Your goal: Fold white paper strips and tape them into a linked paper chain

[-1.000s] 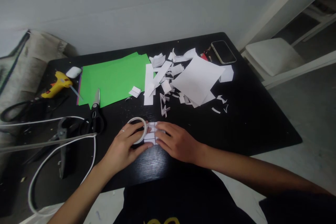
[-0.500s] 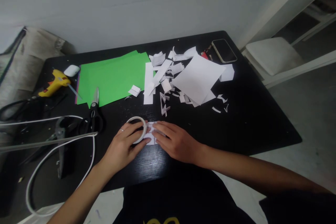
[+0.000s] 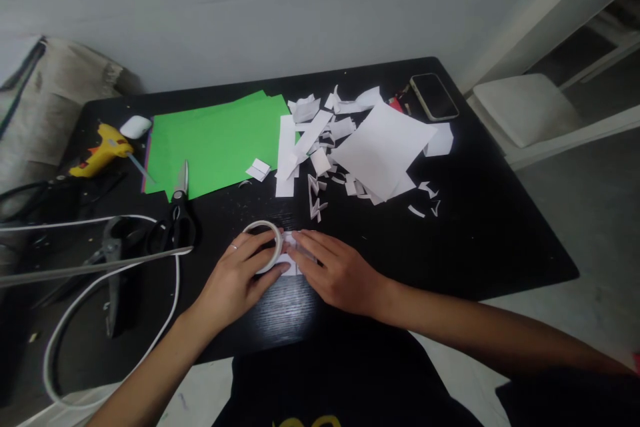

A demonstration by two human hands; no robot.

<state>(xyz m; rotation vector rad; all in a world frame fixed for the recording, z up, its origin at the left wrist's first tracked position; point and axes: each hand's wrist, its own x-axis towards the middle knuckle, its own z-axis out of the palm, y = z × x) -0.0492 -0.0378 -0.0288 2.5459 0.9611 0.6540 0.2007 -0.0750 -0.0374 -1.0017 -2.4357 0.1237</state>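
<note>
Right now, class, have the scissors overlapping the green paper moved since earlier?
No: the scissors show no shift against the green paper, blades overlapping the same spot.

L hand (image 3: 237, 277) had a white ring (image 3: 279, 248) round its fingers & its thumb on a small white paper (image 3: 293, 269). R hand (image 3: 345, 278) put its fingertips on the same paper, near L hand. Past both hands lay white scraps (image 3: 286, 147), w/ a big white sheet (image 3: 383, 147) a bit to R. Green sheets (image 3: 225, 140) lay past L hand; blk scissors (image 3: 179, 196) sat left of it, tip on the green. Yellow glue gun (image 3: 106, 149) was farther left. Phone (image 3: 434, 97) lay far past R hand.
</note>
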